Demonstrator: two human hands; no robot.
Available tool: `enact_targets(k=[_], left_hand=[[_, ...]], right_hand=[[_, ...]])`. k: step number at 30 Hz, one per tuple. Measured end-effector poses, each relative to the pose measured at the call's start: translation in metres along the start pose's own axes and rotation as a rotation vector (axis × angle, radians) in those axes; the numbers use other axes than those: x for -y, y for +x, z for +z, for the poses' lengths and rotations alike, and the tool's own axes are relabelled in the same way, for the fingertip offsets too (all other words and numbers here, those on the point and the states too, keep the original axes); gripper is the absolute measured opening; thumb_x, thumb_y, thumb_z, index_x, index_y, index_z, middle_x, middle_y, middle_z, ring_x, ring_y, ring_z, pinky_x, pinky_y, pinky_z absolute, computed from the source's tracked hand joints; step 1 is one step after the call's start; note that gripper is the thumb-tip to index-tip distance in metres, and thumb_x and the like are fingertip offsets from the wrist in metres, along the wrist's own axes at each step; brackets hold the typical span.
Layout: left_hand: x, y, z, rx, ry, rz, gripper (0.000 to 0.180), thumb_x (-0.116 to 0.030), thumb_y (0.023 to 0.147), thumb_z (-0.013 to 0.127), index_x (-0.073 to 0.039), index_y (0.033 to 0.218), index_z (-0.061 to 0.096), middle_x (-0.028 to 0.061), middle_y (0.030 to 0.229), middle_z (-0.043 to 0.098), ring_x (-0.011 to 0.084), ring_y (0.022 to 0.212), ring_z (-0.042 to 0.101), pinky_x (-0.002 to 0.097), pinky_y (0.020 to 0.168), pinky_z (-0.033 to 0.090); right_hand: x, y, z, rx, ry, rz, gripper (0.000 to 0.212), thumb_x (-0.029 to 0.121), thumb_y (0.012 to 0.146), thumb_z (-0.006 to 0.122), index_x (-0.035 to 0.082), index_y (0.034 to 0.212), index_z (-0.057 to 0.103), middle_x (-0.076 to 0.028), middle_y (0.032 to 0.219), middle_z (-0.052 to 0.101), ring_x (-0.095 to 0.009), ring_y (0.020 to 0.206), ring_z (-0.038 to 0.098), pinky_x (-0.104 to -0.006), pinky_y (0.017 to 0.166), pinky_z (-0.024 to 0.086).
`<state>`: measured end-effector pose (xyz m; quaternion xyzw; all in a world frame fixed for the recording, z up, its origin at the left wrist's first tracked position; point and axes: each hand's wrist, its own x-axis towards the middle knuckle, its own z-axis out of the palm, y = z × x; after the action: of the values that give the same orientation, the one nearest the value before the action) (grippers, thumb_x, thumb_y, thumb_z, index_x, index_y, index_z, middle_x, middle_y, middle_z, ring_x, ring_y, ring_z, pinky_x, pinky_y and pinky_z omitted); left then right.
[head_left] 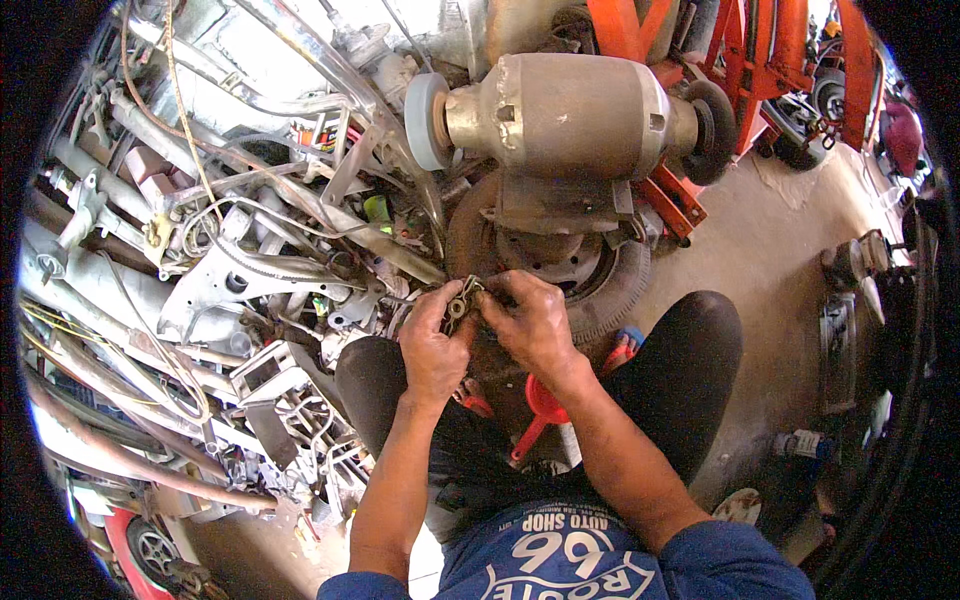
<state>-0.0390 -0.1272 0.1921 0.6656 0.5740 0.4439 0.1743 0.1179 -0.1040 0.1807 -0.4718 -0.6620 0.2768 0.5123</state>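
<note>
Between my hands is a small metal part with a round hole, dull brass-grey in colour; its exact kind does not show. My left hand closes on its left side, thumb and fingers pinching it. From the right, my right hand grips the same part with bent fingers, which hide some of it. Just beyond stands a bench grinder with a worn brown body. Its pale grey grinding wheel is on the left, and a dark wheel is at the right end.
Under the grinder lies a tyre. Scrap pipes and metal parts crowd the left side. An orange-red steel frame rises at the far right. A red plastic item with a handle lies between my knees. Concrete floor shows to the right.
</note>
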Motion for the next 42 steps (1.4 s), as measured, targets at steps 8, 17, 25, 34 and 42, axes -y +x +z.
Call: enact_targets(k=[8,17,25,34,42], left_hand=[[-0.006,0.008,-0.010,0.027,0.078,0.183,0.038,-0.003,0.080,0.077,-0.004,0.117,0.068,0.0131,0.106,0.072,0.0261,0.097,0.070,0.0370,0.086,0.055],[-0.010,-0.017,-0.030,-0.015,-0.448,-0.067,0.030,-0.013,0.096,0.071,0.001,0.121,0.061,0.0129,0.124,0.067,0.0197,0.111,0.065,0.0335,0.097,0.051],[-0.035,-0.004,-0.062,0.008,-0.209,0.037,0.034,-0.020,0.092,0.071,-0.001,0.120,0.070,0.0135,0.113,0.073,0.0249,0.106,0.068,0.0362,0.095,0.052],[-0.046,0.006,-0.069,0.022,-0.136,0.200,0.031,-0.021,0.091,0.070,-0.002,0.115,0.071,0.0144,0.112,0.073,0.0308,0.106,0.069,0.0390,0.095,0.051],[-0.050,0.007,-0.061,0.008,-0.153,0.170,0.033,-0.025,0.092,0.069,-0.002,0.115,0.070,0.0145,0.112,0.073,0.0306,0.106,0.070,0.0395,0.094,0.052]], right_hand=[[0.013,0.006,-0.009,0.018,-0.046,-0.084,0.016,0.008,0.082,0.075,0.000,0.094,0.069,-0.018,0.087,0.068,-0.038,0.080,0.067,-0.0425,0.069,0.053],[0.047,0.012,-0.016,0.063,0.189,-0.158,0.022,0.005,0.081,0.078,0.004,0.102,0.073,-0.015,0.094,0.072,-0.033,0.087,0.072,-0.0394,0.077,0.058],[0.056,0.013,-0.018,0.161,0.435,-0.070,0.021,0.004,0.083,0.078,-0.001,0.103,0.075,-0.014,0.094,0.075,-0.024,0.086,0.073,-0.0342,0.079,0.056],[0.060,0.010,-0.019,0.170,0.446,-0.028,0.019,0.005,0.086,0.076,-0.001,0.104,0.074,-0.015,0.103,0.075,-0.026,0.099,0.072,-0.0364,0.090,0.055],[0.051,0.000,-0.001,0.049,0.600,0.012,0.019,0.004,0.084,0.075,-0.001,0.102,0.071,-0.016,0.104,0.074,-0.027,0.096,0.072,-0.0373,0.088,0.056]])
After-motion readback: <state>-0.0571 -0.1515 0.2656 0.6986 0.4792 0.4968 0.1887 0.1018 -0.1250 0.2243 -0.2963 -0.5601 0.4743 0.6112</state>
